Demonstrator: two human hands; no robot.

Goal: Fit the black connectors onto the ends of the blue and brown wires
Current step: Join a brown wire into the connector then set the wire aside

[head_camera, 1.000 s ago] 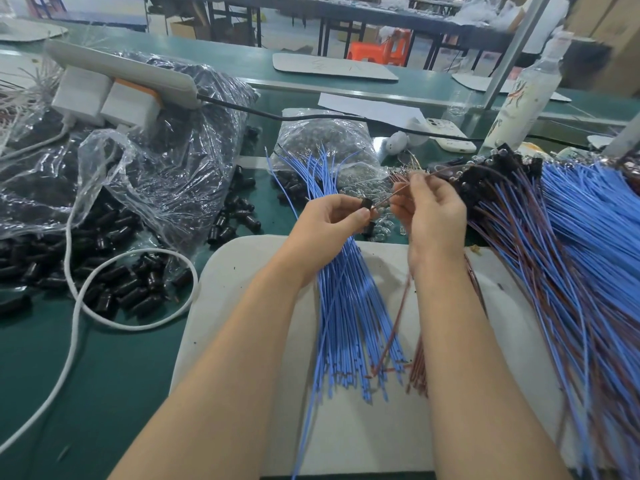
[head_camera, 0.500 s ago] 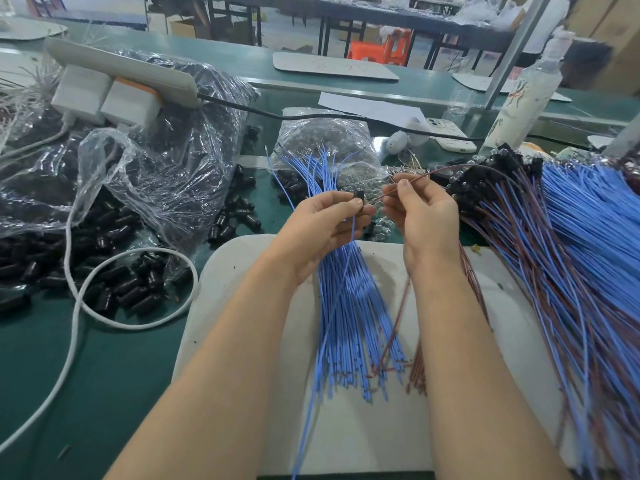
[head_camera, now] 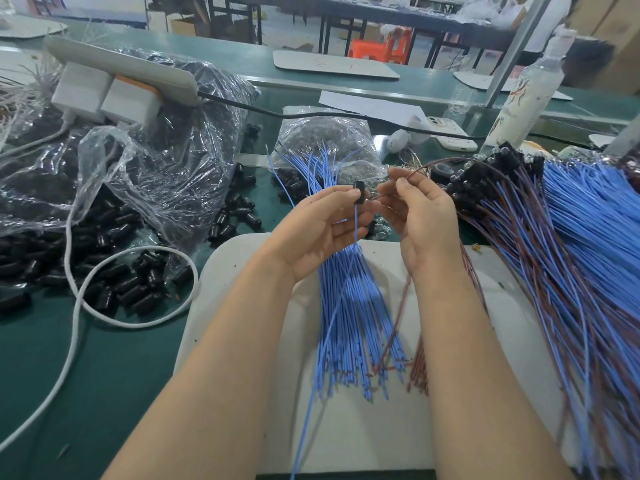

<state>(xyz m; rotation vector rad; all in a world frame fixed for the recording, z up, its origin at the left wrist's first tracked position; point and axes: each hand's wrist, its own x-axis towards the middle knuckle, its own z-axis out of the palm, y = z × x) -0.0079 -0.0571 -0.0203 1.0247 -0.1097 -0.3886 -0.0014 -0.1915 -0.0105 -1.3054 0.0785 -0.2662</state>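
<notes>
My left hand [head_camera: 320, 230] pinches a small black connector [head_camera: 359, 192] between thumb and fingertip, with one blue wire [head_camera: 332, 317] hanging down from it. My right hand [head_camera: 424, 216] pinches a brown wire [head_camera: 446, 164] that arcs up and over to the right; its end points at the connector, a short gap away. Beneath the hands lies a loose bundle of blue wires [head_camera: 349, 327] and some brown wires [head_camera: 420, 365] on a white mat [head_camera: 242, 306]. Loose black connectors [head_camera: 114, 282] are heaped at the left.
At the right lies a big pile of blue and brown wires fitted with connectors [head_camera: 540, 244]. Clear plastic bags [head_camera: 156, 161] of parts, a white power strip [head_camera: 124, 71] with plugs, a white cable [head_camera: 79, 299], a phone [head_camera: 450, 133] and a bottle [head_camera: 526, 95] crowd the green bench.
Both hands have risen slightly and turned. The connector now stands up at my left fingertips with the blue wire hanging from it, and the brown wire's end has come close to it.
</notes>
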